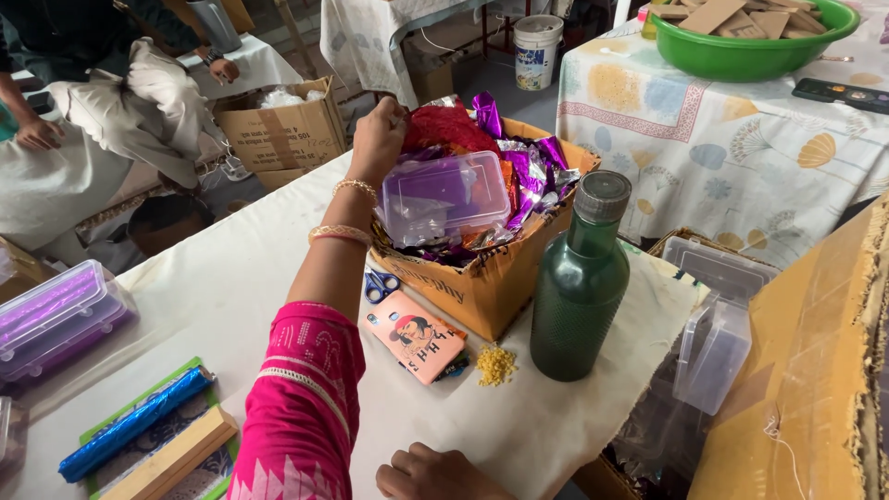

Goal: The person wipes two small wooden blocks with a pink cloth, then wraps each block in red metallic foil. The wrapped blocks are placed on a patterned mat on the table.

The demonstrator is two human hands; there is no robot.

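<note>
Reaching into the box of foil wrappers

On the left of the counter (231, 287) we see a purple-filled clear case (56, 319) and a blue foil roll (134, 423), set aside within reach. Our left hand (378, 139) stretches over the cardboard box (482, 292), its grip clenched at the red and purple foil wrappers (514, 162) heaped inside; whether it pinches any we cannot tell. A clear plastic box (446, 194) lies atop the heap. Our right hand (435, 474) rests curled on the counter edge, grasping nothing, seemingly for balance. A green bottle (582, 287) stands beside the box.
</note>
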